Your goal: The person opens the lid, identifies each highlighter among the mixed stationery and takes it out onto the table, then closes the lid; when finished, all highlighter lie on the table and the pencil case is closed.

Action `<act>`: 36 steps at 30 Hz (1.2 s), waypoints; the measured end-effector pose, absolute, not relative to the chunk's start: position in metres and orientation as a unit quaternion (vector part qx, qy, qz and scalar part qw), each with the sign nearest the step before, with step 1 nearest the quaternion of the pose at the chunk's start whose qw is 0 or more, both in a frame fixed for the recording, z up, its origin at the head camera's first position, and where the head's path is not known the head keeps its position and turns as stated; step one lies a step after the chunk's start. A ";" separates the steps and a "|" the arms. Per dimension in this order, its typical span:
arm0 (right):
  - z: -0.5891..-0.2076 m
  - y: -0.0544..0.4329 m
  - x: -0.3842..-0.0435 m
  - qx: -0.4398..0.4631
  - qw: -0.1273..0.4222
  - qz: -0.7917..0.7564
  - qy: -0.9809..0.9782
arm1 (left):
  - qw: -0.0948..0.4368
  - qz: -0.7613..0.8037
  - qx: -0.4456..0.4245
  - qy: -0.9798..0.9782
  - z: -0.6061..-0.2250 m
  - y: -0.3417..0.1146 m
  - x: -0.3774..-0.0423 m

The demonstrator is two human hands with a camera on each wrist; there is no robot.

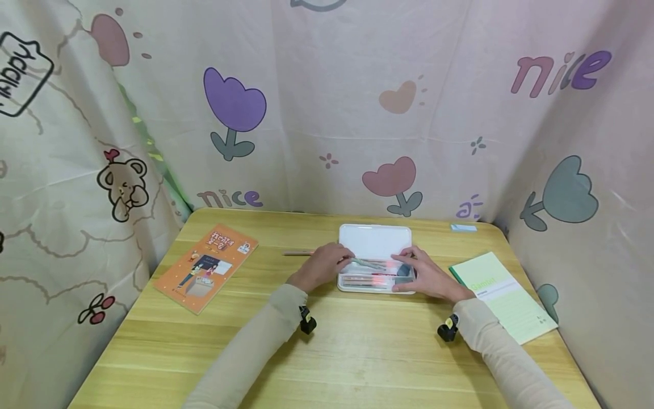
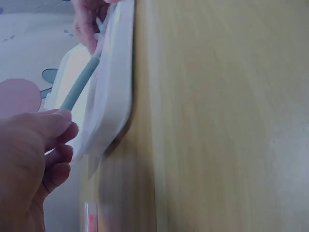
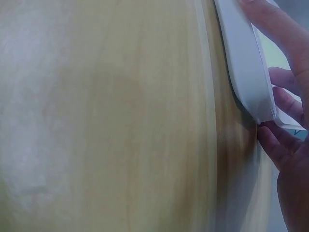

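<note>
A white pencil case (image 1: 375, 241) lies with its lid tipped back, several pens and pencils inside. My left hand (image 1: 323, 266) is at the case's left end and pinches a grey-green pen (image 2: 81, 86) between thumb and fingertips. The pen slants over the case, its far end pointing toward the right hand. My right hand (image 1: 426, 275) grips the case's right end, thumb at the front wall and other fingers around the end and back. A dark bluish object (image 1: 403, 270) sits inside near those fingers; its kind is unclear.
A thin brown pencil-like stick (image 1: 297, 253) lies left of the case, partly behind the left hand. An orange book (image 1: 206, 267) lies at the left, and a pale green notebook (image 1: 503, 295) at the right by the forearm. A small light-blue block (image 1: 463, 228) sits near the back edge.
</note>
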State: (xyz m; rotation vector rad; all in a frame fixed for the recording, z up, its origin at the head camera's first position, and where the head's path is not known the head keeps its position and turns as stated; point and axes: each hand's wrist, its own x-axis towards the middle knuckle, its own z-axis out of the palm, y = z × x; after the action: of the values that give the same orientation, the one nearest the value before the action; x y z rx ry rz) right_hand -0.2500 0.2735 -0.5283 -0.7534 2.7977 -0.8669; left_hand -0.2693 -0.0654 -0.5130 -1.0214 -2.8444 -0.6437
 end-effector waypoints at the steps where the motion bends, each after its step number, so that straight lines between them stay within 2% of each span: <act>1: -0.528 0.274 -0.250 -0.250 0.058 -0.286 0.923 | 0.031 -0.231 -0.319 -0.919 -0.512 -0.068 -0.269; 7: -0.529 0.274 -0.252 -0.255 0.053 -0.284 0.923 | 0.051 -0.319 -0.250 -0.913 -0.504 -0.103 -0.265; 20: -0.527 0.277 -0.250 -0.256 0.054 -0.289 0.921 | 0.072 -0.317 -0.183 -0.928 -0.514 -0.205 -0.244; 29: -0.529 0.277 -0.249 -0.256 0.053 -0.293 0.920 | 0.056 -0.281 -0.180 -0.941 -0.527 -0.219 -0.240; 36: -0.530 0.275 -0.250 -0.260 0.053 -0.288 0.920 | 0.079 -0.237 -0.207 -0.946 -0.532 -0.221 -0.240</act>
State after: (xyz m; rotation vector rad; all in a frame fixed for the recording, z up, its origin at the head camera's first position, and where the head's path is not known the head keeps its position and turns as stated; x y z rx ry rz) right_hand -0.2501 0.2753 -0.5295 -0.7897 2.7977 -0.8764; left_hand -0.2400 -0.2206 -0.5323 -0.6196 -2.8317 -0.7081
